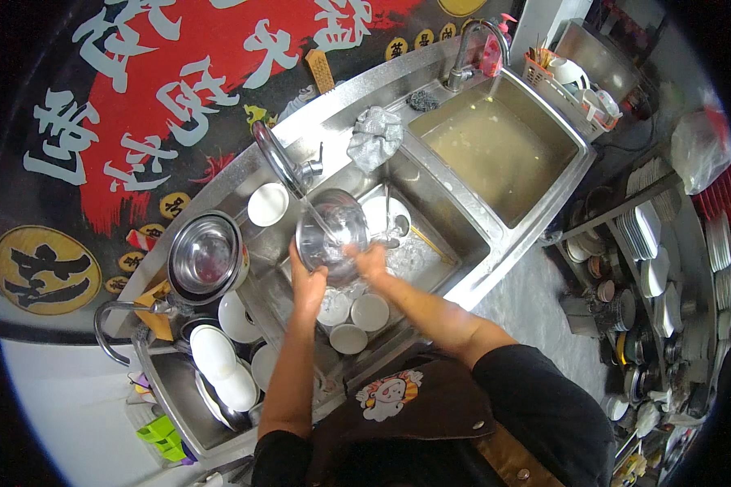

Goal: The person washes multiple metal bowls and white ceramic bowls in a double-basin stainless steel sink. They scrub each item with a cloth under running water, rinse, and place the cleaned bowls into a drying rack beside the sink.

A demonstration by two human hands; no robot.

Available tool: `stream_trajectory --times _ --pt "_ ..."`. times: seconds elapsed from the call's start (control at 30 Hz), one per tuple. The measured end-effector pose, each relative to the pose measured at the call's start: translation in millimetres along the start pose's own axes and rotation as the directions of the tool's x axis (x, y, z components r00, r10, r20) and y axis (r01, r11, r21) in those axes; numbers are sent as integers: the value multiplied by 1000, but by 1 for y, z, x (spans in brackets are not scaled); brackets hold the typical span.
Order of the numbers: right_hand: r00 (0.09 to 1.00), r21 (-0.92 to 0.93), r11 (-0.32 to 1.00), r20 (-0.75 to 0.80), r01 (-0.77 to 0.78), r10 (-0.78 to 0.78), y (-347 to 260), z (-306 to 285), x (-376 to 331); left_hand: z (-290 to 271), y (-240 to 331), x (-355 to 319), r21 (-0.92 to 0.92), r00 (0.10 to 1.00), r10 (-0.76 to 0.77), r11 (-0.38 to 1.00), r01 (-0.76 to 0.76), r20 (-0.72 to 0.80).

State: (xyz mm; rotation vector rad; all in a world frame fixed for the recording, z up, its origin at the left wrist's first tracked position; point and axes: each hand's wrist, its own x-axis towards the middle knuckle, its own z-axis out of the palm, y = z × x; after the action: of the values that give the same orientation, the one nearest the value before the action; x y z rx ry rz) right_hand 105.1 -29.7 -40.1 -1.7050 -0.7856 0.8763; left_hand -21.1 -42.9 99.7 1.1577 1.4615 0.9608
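1. One wall panel (97, 178), black and red, bears a slanting row of large pale characters, one big yellow disc with a dark character at lower left, and several small yellow discs, also lettered.
2. One steel sink unit (455, 304) has three basins: the left holds stacked white dishes (213, 351), the right holds cloudy water (491, 154), and the middle is the one in use.
3. One rack (617, 219) at right carries plates too crowded to count.
4. One dark brown apron (443, 406) shows one cartoon print (390, 395).
5. Three curved taps stand along the unit: middle (278, 154), right (463, 49) and left (101, 325).
6. At least two metal pots (205, 256) sit nested left of the middle basin.
7. One shiny round bowl (333, 215) is held over the middle basin, below the middle tap.
8. Two hands are on it: the left hand (307, 286) is closed on its near-left edge; the right hand (369, 261) is at its near-right side, blurred, so I cannot tell whether it grips.
9. One crumpled grey cloth (375, 138) lies behind the middle basin.
10. Three small white bowls (369, 312) lie together nearest the person.
11. One pink pump bottle (494, 57) stands by the right tap; one dark scrubber (422, 101) lies near it.
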Motion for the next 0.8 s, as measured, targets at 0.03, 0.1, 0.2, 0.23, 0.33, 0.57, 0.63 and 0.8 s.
stream_trajectory --times 0.03,0.1,0.2,0.23,0.33,0.57,0.63,0.8 --pt "972 -113 981 157 -156 173 -34 -28 13 -10 -4 -4 16 995 28 999 -30 92" --pt "985 88 981 6 -171 171 -13 -18 19 1 10 -5 -96 984 -50 993 67 169" --pt "800 244 818 476 -520 367 -25 15 -17 32 -4 -10 117 896 389 921 -372 -215" --pt "718 279 732 576 -622 391 -36 19 -31 28 -21 -4 101 911 364 931 -351 -193" --pt "827 124 856 360 -501 432 -60 -18 -22 -2 -31 0 -264 1000 -5 965 -3 -30" --pt "715 -444 590 593 674 -370 -124 -60 55 -13 -7 -12 386 937 12 909 -156 349" --pt "416 -270 359 796 894 -439 -149 -48 30 -11 -1 -5 520 927 -29 834 -184 374" --pt "244 16 324 622 946 -744 -143 -50 -22 -14 -53 29 195 974 -29 981 -17 226"
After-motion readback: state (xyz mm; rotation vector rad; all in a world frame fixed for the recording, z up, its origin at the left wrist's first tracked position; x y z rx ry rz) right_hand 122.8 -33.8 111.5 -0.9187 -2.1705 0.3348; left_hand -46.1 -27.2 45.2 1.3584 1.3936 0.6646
